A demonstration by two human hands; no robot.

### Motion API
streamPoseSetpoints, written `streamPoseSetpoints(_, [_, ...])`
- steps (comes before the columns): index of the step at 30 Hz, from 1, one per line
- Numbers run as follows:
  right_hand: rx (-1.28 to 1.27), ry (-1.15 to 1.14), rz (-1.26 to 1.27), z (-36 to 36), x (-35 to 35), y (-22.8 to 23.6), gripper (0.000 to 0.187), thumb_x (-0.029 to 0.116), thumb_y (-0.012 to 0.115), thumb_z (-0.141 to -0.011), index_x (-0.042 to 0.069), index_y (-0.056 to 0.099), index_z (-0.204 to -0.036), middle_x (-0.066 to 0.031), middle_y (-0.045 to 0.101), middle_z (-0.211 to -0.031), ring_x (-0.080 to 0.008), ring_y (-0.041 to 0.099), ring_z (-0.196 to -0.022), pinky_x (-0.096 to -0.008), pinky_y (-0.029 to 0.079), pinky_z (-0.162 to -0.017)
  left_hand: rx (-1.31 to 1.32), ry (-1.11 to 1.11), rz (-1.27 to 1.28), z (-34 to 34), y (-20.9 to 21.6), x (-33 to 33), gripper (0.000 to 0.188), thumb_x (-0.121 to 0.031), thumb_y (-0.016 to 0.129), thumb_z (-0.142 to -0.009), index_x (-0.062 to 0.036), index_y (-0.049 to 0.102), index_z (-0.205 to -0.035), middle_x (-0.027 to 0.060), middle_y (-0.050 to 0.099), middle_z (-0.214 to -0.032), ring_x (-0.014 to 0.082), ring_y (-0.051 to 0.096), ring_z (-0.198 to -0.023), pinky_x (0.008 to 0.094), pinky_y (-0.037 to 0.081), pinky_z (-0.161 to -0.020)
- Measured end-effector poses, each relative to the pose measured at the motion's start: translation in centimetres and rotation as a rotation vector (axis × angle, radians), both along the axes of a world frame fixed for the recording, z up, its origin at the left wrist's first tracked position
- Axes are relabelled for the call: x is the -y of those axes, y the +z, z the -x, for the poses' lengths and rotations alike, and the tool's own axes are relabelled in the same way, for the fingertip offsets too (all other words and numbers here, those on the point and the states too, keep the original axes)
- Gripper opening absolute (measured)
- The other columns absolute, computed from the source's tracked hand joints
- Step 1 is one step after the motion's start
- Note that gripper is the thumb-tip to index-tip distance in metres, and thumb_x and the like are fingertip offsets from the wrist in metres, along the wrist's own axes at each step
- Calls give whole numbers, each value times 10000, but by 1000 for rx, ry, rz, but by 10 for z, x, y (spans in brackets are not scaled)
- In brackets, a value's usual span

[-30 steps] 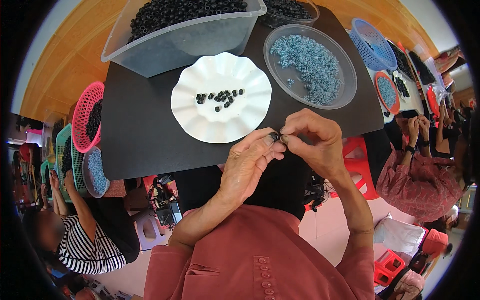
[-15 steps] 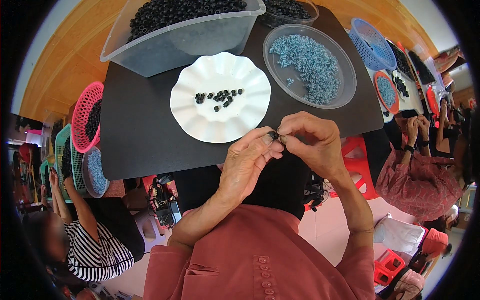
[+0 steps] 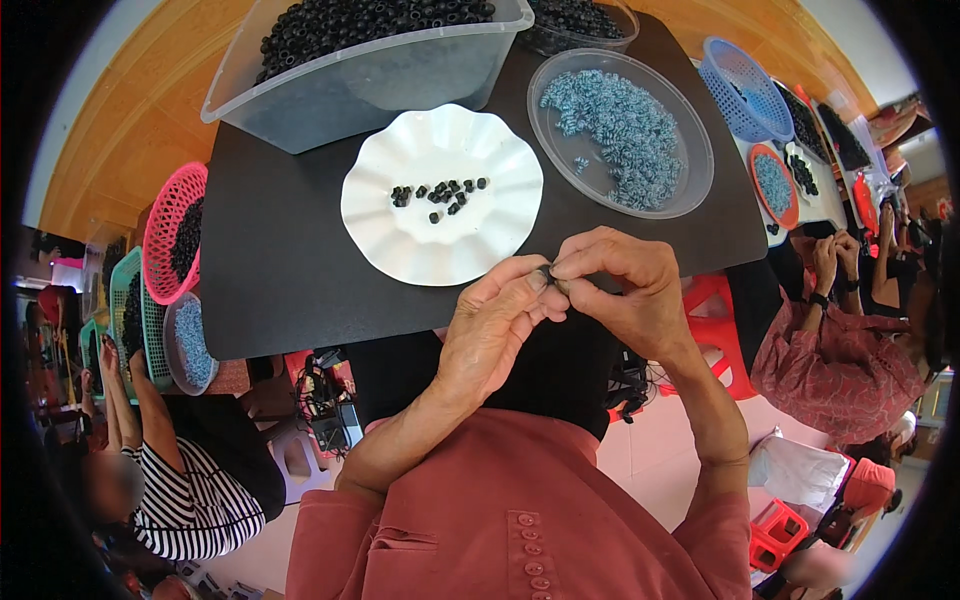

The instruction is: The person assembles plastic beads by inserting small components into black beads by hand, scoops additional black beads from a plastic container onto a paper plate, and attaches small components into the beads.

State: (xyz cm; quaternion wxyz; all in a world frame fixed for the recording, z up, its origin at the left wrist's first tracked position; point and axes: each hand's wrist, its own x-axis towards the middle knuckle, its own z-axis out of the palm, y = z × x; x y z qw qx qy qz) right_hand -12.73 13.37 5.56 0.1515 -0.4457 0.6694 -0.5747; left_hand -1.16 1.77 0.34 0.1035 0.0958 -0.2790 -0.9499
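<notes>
Piece [image 3: 546, 271], black: long axis unclear | left hand [image 3: 492, 325]: grip pinching piece | right hand [image 3: 632, 282]: grip, cannot tell

The dark table [image 3: 290, 300] bears one plate [image 3: 445, 245] (white), three containers [image 3: 400, 95].

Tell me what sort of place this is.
Probably a small hand-assembly workshop: a clear bin of black parts and a round tray of bluish pieces share the dark table, and a person in a striped top is beside a green basket.
</notes>
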Motion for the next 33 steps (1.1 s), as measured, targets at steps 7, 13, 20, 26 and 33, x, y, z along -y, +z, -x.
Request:
streamPoseSetpoints(7, [-152,-50,5,-3,2,4,154,-50,662,-703,24,658,-837,-91,654,-823,-137,630,-698,-239,499,-618,-19,-6,-53,1,0,1,266,-131,475,-944,35,537,-1142,99,613,-935,155,587,-869,315,472,-801])
streamPoseSetpoints(13, [-291,-76,24,-6,4,5,220,-53,675,-673,33,653,-875,-76,649,-892,-169,629,-767,-263,503,-634,10,5,-212,6,11,-5,269,-140,487,-932,29,532,-1136,84,594,-997,149,562,-909,313,449,-846])
streamPoseSetpoints(20, [-609,-178,109,-7,10,-16,344,-30,716,-626,46,637,-953,-80,646,-928,-235,622,-826,-314,481,-720,-5,-26,-362,10,9,-9,184,-129,455,-929,0,560,-1009,58,573,-990,138,542,-919,306,429,-865])
streamPoseSetpoints(26, [-485,-129,140,-5,11,-21,360,-104,657,-608,4,642,-951,-112,649,-891,-195,617,-752,-269,486,-637,-26,-68,-285,9,3,-2,181,-138,462,-930,2,566,-977,79,579,-976,147,548,-914,308,432,-864])
streamPoseSetpoints(33, [-264,11,147,1,5,-21,371,-111,621,-620,-4,638,-974,-128,661,-909,-186,621,-759,-256,486,-660,8,-128,-136,8,4,3,212,-139,477,-933,27,569,-1028,119,596,-1008,173,575,-960,309,439,-907])
